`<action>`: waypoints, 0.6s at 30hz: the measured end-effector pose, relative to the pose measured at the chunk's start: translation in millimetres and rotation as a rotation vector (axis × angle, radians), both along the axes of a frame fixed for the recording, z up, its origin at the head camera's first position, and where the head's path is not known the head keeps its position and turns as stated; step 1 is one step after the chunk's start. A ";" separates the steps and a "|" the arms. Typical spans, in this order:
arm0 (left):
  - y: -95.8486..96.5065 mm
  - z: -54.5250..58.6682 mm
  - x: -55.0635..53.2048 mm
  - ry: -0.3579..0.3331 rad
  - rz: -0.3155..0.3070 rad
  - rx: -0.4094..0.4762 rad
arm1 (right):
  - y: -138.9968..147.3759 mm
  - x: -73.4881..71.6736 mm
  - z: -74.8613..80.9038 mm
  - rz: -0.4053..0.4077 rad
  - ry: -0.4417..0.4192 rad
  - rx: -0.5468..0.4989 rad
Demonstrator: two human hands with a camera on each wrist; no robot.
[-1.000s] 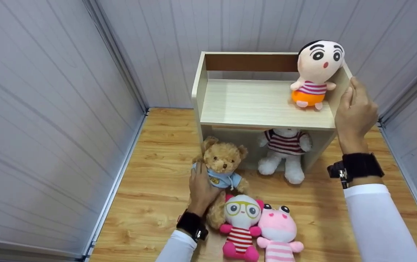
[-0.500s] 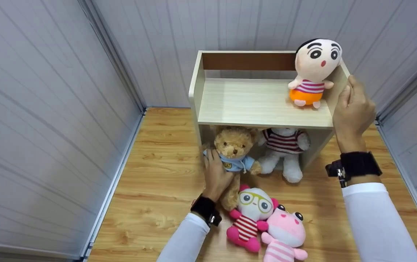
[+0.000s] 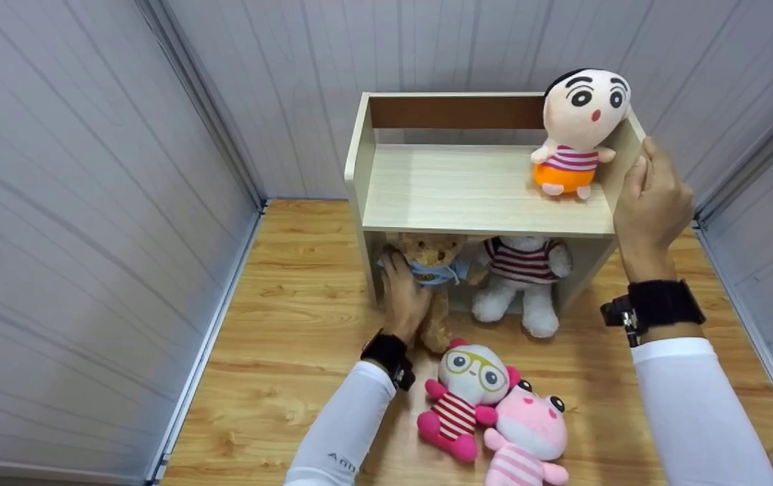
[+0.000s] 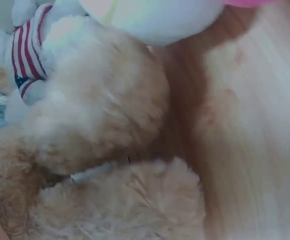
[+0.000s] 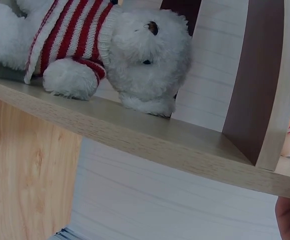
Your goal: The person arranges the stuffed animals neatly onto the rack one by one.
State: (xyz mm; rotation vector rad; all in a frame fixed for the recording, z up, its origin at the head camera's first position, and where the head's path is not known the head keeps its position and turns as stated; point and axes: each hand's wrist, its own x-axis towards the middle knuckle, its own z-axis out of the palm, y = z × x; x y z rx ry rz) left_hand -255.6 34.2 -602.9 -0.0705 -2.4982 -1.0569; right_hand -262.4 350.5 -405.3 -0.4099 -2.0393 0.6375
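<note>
In the head view my left hand [image 3: 405, 297] grips the side of a brown teddy bear [image 3: 435, 251] in a light blue hoodie. The bear is upright inside the left part of the shelf's lower compartment, the top of its head hidden by the board above. Its furry legs [image 4: 110, 105] fill the left wrist view. My right hand [image 3: 656, 209] holds the front edge of the right side panel of the pale wooden shelf [image 3: 447, 189]; its fingers [image 5: 288, 220] show at the panel in the right wrist view.
A white plush bear [image 3: 520, 283] in a striped sweater sits in the lower compartment's right part. A big-headed boy doll [image 3: 578, 135] sits on the upper board. A panda doll with glasses [image 3: 460, 398] and a pink frog doll [image 3: 528, 432] lie on the floor in front.
My left hand has carried the teddy bear forward and right into the lower compartment. The panda and frog dolls have tilted and shifted a little right. My right hand stays on the panel.
</note>
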 end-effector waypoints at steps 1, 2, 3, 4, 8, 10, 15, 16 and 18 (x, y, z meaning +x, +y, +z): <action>0.7 -1.9 -3.4 0.008 -0.006 0.004 | 0.2 -0.2 0.1 0.001 0.002 0.001; 1.0 -3.7 -6.2 0.013 -0.011 0.002 | 0.6 -0.6 0.0 0.004 0.005 -0.001; 1.2 -5.4 -8.6 0.019 -0.013 -0.001 | 1.3 -1.1 -0.5 0.003 0.005 0.001; 1.0 -7.7 -10.7 0.020 -0.013 0.003 | 1.8 -1.7 -1.2 0.004 0.005 0.001; -0.2 -13.7 -14.9 0.013 -0.015 0.017 | 4.0 -3.3 -3.5 0.010 -0.002 0.007; 0.0 -14.8 -16.5 -0.001 -0.024 0.026 | 4.6 -3.3 -3.8 0.013 -0.005 0.011; 1.8 -11.5 -20.8 -0.044 -0.050 0.034 | 4.5 -1.9 -3.3 0.034 0.011 0.008; 2.5 -10.6 -22.5 -0.054 -0.055 0.044 | 4.5 -1.7 -3.3 0.036 0.015 0.007; 4.2 -9.1 -27.0 -0.077 -0.059 0.062 | 4.7 -1.7 -3.3 0.035 0.016 0.002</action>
